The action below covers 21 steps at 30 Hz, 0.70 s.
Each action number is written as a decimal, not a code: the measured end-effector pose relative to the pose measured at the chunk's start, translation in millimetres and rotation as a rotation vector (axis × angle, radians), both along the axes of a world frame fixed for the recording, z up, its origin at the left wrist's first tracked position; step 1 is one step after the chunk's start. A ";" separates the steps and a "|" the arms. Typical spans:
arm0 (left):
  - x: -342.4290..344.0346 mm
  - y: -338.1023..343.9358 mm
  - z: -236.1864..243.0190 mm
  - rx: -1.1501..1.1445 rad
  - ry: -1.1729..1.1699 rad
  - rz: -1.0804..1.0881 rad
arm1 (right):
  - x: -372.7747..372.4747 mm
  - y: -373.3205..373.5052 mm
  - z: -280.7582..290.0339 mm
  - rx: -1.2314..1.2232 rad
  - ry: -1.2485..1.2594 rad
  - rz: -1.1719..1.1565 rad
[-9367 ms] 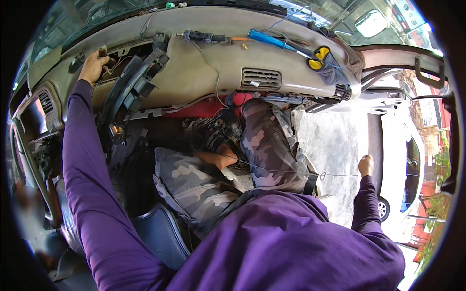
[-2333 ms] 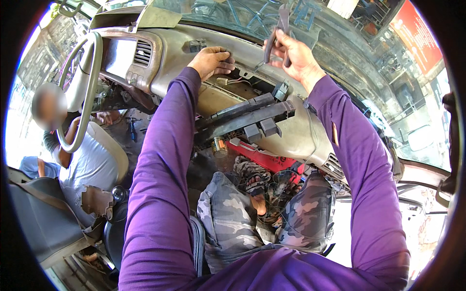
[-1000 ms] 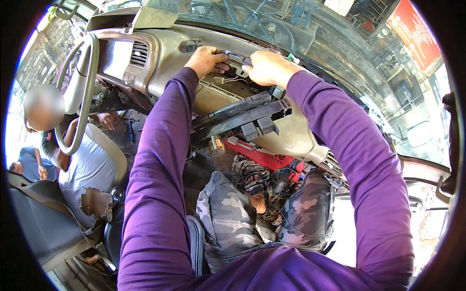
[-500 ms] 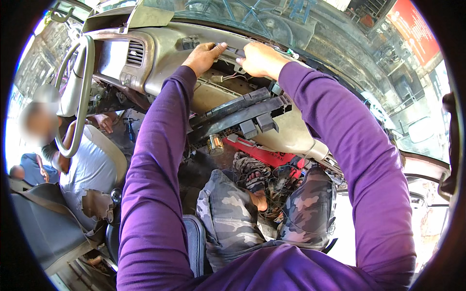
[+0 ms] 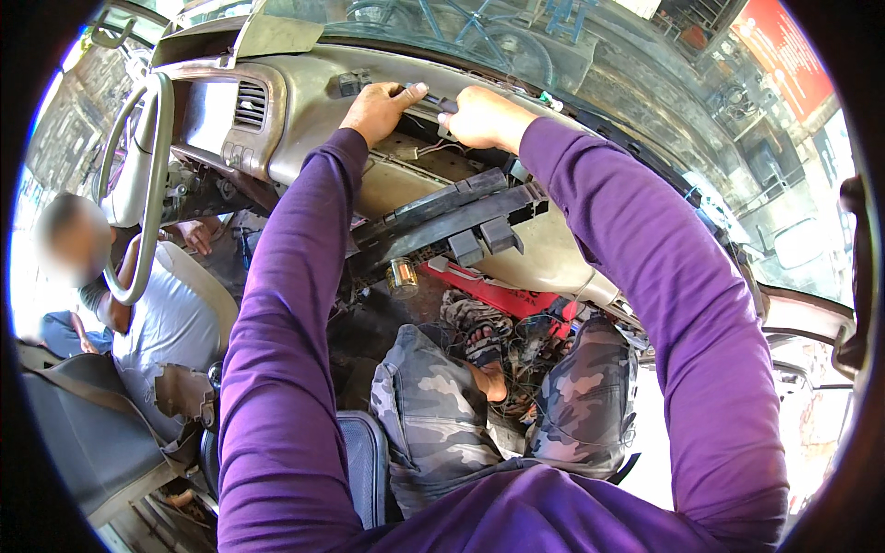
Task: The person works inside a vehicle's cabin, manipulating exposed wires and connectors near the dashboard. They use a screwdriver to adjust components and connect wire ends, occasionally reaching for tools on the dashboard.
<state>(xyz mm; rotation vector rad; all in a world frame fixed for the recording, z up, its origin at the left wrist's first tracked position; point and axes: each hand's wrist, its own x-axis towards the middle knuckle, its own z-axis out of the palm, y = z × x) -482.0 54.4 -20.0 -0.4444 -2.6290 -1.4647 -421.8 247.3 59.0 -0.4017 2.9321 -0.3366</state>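
My left hand is closed at the top of the dashboard, its thumb pointing right at the far edge of an opening. What its fingers hold is hidden. Just to the right, my right hand is closed around a dark-handled tool that looks like a screwdriver, its thin end toward my left thumb. Below both hands, a pale wire connector hangs in the opening. A long black plastic bracket with box-like parts lies slanted across the lower dashboard.
At the left are the steering wheel and a person in a light shirt, bent low beside it. A gold-coloured can, a red panel and tangled wires sit near my feet. The windshield slopes beyond the dashboard.
Both hands have stayed at the dashboard opening. My right hand has shifted slightly left and turned, so more of the dark tool handle shows. The view has shifted a little.
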 end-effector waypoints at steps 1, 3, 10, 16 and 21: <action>-0.4 0.2 1.1 -0.009 -0.016 -0.002 | 1.8 0.0 0.0 -0.009 -0.001 -0.004; -0.4 1.2 2.2 -0.006 -0.025 -0.006 | 4.7 0.5 1.0 -0.018 -0.009 -0.016; 0.8 1.8 4.6 -0.061 0.003 0.068 | -3.6 -4.8 -15.4 -0.077 0.110 0.014; -8.6 -4.2 -12.0 0.105 -0.013 -0.018 | -5.8 2.9 6.6 0.011 0.075 -0.028; -23.1 -2.1 -22.5 0.304 -0.099 -0.122 | 27.0 79.1 31.3 0.012 0.205 -0.096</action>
